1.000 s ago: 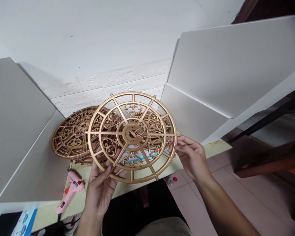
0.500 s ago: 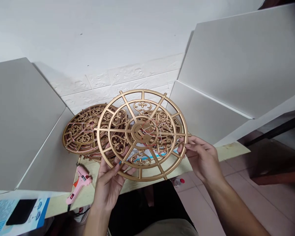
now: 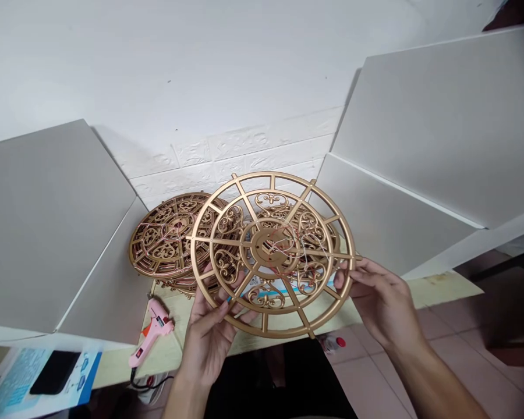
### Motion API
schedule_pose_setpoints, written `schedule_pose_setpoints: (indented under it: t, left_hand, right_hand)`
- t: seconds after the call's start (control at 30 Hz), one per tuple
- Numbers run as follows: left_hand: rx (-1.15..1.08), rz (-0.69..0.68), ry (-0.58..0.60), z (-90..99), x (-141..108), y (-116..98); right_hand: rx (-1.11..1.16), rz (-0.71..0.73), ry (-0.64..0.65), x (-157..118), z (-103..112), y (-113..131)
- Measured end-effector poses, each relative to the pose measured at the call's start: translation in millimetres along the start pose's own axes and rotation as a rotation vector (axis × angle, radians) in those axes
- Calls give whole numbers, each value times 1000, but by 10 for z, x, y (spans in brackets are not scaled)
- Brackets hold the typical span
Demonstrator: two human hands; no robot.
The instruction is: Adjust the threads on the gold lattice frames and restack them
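Hands (image 3: pixel 208 343) pinch a gold lattice disc (image 3: pixel 258 251) raised over the desk's (image 3: pixel 166 352) near edge, thumbs and fingers closed on its rim, the left hand (image 3: pixel 208 343) at near left, the right hand (image 3: pixel 386 305) at right; a pink glue gun (image 3: pixel 157 325) lies left, nearer than a stack of similar discs (image 3: pixel 170 230)

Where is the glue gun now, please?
The glue gun lies lower left in the head view, on the table between the grey panel and left hand.
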State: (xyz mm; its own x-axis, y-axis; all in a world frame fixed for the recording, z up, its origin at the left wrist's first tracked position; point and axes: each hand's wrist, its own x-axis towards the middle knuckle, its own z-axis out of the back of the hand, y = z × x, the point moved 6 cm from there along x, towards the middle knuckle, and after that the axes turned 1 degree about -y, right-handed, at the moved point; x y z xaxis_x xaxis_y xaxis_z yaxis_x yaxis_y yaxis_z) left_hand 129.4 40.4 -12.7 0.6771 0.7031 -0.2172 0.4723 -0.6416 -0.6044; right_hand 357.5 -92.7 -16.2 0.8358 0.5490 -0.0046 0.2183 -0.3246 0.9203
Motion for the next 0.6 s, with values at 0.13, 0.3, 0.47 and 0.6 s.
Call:
schedule_pose_setpoints:
  t: [0.13,0.3,0.47,0.6]
  left_hand:
    - [-3,1,6,10,-6,6]
    - [28,0,33,27,-41,33]
    - [-4,-26,89,12,-89,69]
    - [-11,-21,89,19,-99,83]
  right_hand:
    - [-22,47,47,-14,-13,36]
    - [-1,70,145,-28,-40,37]
    - [73,61,90,-15,-12,-8]
    - [53,86,120,-14,-24,-6]
